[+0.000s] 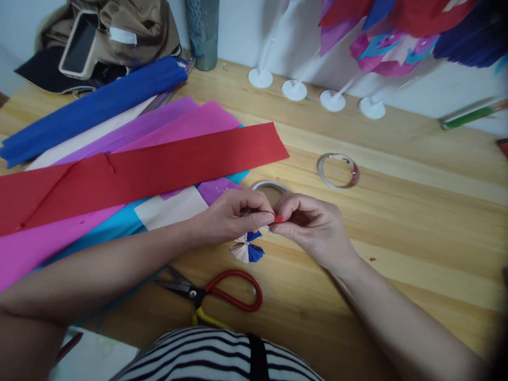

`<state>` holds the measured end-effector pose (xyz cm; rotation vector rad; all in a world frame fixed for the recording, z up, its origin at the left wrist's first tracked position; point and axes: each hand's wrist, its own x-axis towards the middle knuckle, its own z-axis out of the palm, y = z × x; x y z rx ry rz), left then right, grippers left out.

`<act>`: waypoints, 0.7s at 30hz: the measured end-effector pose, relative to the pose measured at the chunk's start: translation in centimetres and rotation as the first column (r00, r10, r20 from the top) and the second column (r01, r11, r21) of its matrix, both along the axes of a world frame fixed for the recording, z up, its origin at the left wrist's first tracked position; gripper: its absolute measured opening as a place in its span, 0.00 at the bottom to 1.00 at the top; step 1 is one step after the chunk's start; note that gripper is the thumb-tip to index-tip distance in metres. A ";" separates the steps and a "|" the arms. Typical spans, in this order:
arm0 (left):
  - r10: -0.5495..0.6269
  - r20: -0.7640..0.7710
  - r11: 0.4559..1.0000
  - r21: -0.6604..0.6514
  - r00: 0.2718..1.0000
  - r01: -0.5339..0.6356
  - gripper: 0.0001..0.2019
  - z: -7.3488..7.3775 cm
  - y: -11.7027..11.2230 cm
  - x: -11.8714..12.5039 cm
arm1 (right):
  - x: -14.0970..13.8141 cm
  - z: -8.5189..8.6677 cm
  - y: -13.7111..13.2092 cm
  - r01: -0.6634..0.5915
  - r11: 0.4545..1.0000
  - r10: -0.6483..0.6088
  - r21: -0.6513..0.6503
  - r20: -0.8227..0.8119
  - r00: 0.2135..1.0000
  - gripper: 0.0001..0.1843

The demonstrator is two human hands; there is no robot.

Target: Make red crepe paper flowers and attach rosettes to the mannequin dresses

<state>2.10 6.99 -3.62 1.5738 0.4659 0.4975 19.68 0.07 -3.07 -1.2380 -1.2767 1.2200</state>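
Note:
A small piece of red paper (279, 218) is pinched between my two hands above the table. My left hand (246, 211) grips its left end between thumb and forefinger. From the other side, my right hand (311, 222) pinches it with thumb and fingertips. Most of the piece is hidden by the fingers. Just below lies a pleated blue and pale pink paper flower (248, 247), its top partly covered by my left hand. Behind my hands is a roll of tape (270, 184), partly hidden. Scissors with red and yellow handles (234, 290) lie nearer my body.
A long red paper strip (198, 153) lies over pink, purple, white and turquoise sheets at left. A blue paper roll (95, 108), phone (79, 45) and bag (138, 32) are behind. Another tape roll (338, 171) lies right; white stands (294, 90) line the wall.

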 end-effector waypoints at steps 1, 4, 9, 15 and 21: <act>0.002 -0.014 1.000 0.006 1.000 -0.002 0.12 0.1 0.0 0.0 | 0.0 0.0 0.0 0.002 1.000 -0.002 0.000 0.000 1.000 0.12; 0.021 -0.057 1.000 0.004 0.998 -0.021 0.11 0.2 -0.1 -0.1 | 0.0 -0.1 0.0 0.002 1.000 -0.002 0.007 0.000 1.000 0.12; 0.032 -0.039 0.999 0.026 0.999 -0.031 0.06 -0.1 -0.1 0.1 | 0.1 -0.2 0.0 -0.018 1.000 0.018 0.015 0.019 1.000 0.12; 0.033 0.001 0.999 0.034 0.999 -0.033 0.04 -0.5 -0.1 0.0 | 0.1 -0.3 0.0 -0.035 0.999 0.035 0.025 0.019 0.999 0.14; 0.010 0.002 1.000 0.005 1.000 -0.010 0.03 -0.4 -0.1 0.0 | 0.3 -0.1 0.0 -0.073 0.997 0.073 -0.033 -0.013 0.997 0.13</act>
